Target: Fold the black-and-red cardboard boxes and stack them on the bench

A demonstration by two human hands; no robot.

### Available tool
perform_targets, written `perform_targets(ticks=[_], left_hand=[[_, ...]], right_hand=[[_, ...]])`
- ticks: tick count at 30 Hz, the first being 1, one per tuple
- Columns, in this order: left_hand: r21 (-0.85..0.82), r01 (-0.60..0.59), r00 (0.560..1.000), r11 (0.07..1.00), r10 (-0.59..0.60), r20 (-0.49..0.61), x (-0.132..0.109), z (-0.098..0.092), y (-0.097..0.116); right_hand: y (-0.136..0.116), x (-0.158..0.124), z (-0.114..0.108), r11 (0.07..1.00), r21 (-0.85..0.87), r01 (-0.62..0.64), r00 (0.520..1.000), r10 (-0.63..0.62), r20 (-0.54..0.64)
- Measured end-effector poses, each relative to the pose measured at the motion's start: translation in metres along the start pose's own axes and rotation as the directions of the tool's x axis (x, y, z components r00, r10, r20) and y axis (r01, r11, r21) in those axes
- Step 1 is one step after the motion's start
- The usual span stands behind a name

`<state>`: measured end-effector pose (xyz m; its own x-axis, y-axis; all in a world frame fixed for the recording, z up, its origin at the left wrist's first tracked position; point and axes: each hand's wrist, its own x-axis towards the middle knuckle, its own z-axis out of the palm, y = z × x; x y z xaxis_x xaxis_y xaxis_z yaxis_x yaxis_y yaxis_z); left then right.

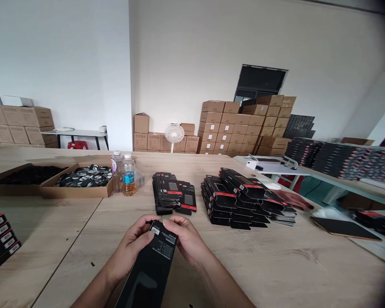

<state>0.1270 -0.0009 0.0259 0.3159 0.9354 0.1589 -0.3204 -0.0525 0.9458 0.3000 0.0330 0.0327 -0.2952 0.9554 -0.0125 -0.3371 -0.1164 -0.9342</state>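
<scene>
My left hand point(131, 244) and my right hand point(186, 238) both grip the top end of a flat black cardboard package point(150, 269), which has a white barcode label and small printed text. Its lower end reaches towards me, out of the frame. Just beyond my hands, a loose pile of similar black packages with red stripes point(173, 194) lies on the light wood table point(83, 222). A larger pile of them point(237, 201) lies to the right, and a short stack point(0, 241) sits at the far left edge.
Two cardboard trays of black items point(28, 174) and black-and-white items point(83, 176) stand beyond the left side, near two plastic bottles point(128, 175). A dark board point(343, 227) lies at right, beside a long table of stacked packages point(340, 164). Brown cartons point(231, 126) line the wall.
</scene>
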Motion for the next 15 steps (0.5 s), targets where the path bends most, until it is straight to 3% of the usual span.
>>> perform_targets(ticks=[4, 8, 12, 15], left_hand=[[-0.087, -0.025, 0.996, 0.996, 0.018, -0.084, 0.002, 0.005, 0.004], [-0.178, -0.058, 0.985, 0.982, 0.027, -0.171, 0.002, 0.006, 0.01], [-0.216, -0.07, 0.981, 0.974, 0.027, -0.195, 0.0, 0.002, 0.008], [-0.203, -0.07, 0.977, 0.977, 0.026, -0.212, 0.002, -0.001, 0.004]], right_hand=[[-0.012, -0.005, -0.003, 0.989, -0.125, 0.084, 0.988, -0.066, 0.139], [-0.026, -0.016, -0.006, 0.968, -0.234, 0.095, 0.944, -0.013, 0.329], [-0.028, -0.023, 0.002, 0.942, -0.326, 0.086, 0.929, 0.042, 0.367], [-0.019, -0.022, 0.009, 0.94, -0.325, 0.099, 0.948, 0.011, 0.319]])
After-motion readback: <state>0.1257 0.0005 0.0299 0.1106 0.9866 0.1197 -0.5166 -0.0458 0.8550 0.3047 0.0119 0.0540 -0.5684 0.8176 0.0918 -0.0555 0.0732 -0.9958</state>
